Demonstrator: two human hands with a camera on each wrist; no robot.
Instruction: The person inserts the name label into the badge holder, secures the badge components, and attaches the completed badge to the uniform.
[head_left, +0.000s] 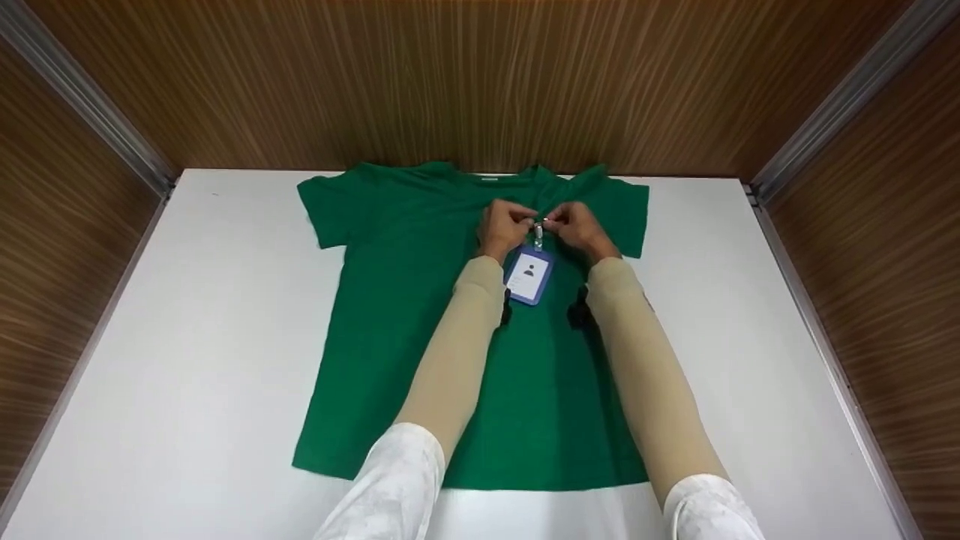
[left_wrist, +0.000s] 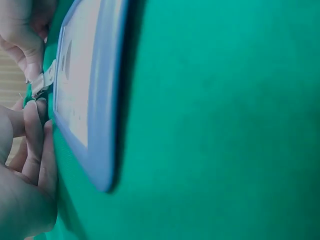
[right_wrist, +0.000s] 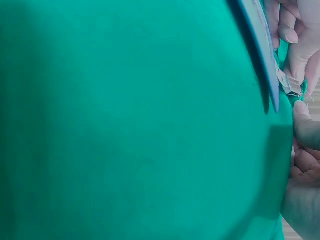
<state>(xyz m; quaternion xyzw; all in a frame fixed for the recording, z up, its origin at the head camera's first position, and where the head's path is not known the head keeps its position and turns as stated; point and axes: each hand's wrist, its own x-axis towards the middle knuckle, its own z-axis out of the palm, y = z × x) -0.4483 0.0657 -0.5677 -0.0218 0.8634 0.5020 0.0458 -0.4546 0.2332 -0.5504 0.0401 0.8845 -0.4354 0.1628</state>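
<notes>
A green T-shirt (head_left: pixel 420 315) lies flat, front up, on the white table (head_left: pixel 187 360). On its chest rests an ID badge (head_left: pixel 529 274) in a blue holder (left_wrist: pixel 100 115), with a small metal clip (head_left: pixel 538 229) at its top. My left hand (head_left: pixel 517 223) and right hand (head_left: pixel 561 223) meet at that clip with curled fingers and pinch it from either side. In the left wrist view the clip (left_wrist: pixel 44 82) sits between my left fingertips (left_wrist: pixel 35 112) and the other hand's fingers. The right wrist view shows the clip (right_wrist: pixel 290 86) just above my right fingertip (right_wrist: pixel 304 115).
Wood-grain walls (head_left: pixel 480 75) with metal corner strips enclose the table at the back and on both sides. Bare white tabletop lies to the left and right of the shirt. The shirt's hem reaches close to the front edge.
</notes>
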